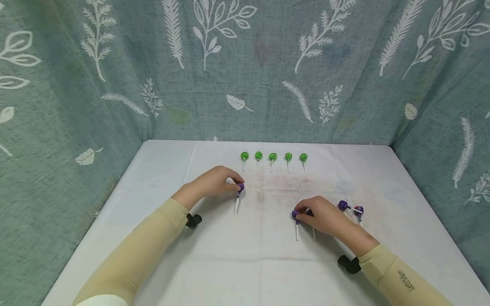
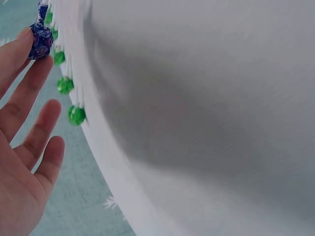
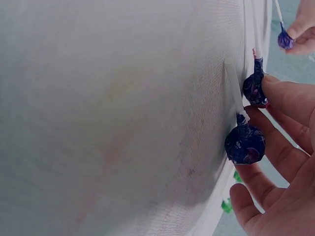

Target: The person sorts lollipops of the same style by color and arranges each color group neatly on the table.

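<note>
My left hand [image 1: 214,182] pinches the head of a purple-wrapped lollipop [image 1: 240,187] between thumb and index finger, its white stick pointing toward me. In the left wrist view the other fingers of that hand are spread away from the wrapper [image 2: 41,39]. Farther right, my right hand [image 1: 323,216] holds another purple lollipop [image 1: 295,214] by its head with thumb and fingertip. The right wrist view shows one more purple lollipop [image 3: 245,145] close beside those fingers; from the head, the hand covers most of it.
Several green lollipops [image 1: 272,157] stand in a row at the back of the white table [image 1: 229,259], sticks toward me. Two purple lollipops [image 1: 343,205] lie touching or crossed to the right of my right hand. A leaf-patterned curtain [image 1: 264,106] surrounds the back and sides.
</note>
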`<state>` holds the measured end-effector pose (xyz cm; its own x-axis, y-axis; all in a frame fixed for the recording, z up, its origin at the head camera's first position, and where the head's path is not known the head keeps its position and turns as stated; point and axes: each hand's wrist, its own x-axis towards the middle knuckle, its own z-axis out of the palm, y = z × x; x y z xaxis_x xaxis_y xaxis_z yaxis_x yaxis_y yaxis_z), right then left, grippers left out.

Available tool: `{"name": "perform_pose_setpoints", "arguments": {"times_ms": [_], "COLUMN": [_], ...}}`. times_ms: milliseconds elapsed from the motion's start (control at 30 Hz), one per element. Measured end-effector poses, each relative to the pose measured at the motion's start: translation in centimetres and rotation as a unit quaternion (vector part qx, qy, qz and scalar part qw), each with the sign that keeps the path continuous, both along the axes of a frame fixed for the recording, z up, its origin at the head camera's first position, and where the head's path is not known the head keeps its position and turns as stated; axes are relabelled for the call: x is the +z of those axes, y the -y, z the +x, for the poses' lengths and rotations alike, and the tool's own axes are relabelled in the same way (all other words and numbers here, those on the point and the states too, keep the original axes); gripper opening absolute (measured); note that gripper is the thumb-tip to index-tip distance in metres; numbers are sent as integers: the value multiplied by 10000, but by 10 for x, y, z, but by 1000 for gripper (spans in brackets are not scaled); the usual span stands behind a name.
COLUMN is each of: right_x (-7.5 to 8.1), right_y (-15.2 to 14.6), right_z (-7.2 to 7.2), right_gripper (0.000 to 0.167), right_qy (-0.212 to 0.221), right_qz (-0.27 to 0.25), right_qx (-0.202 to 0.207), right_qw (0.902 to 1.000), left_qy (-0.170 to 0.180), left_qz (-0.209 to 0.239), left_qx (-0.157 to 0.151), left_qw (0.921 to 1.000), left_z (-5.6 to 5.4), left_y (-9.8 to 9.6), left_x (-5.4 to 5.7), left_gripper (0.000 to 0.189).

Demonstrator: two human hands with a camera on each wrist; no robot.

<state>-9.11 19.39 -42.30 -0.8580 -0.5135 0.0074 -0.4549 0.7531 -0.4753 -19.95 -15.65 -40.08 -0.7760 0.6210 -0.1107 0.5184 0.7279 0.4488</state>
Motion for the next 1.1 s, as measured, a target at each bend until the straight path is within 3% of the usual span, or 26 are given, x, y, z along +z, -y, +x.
{"name": "perform_pose_setpoints", "arguments": {"times_ms": [233,567,1100], "right_x": [-1,-4,-5], "right_y": [1,1,1], "right_z": [-1,0,0], "right_gripper": [16,15,16], "right_qy": [53,138,102], "right_qz": [41,55,69], "right_qx": [-63,-294,-434], "right_qw": [10000,9995,9990], "left_qy": [24,176,191], "left_qz": [-25,-116,-83], "left_qx": [143,440,503], "left_qw": [9999,9988,9985], "left_z": [-19,-45,-53], "left_y": [4,4,0], "left_x": [3,-1,-7], "left_gripper": [25,27,26]}}
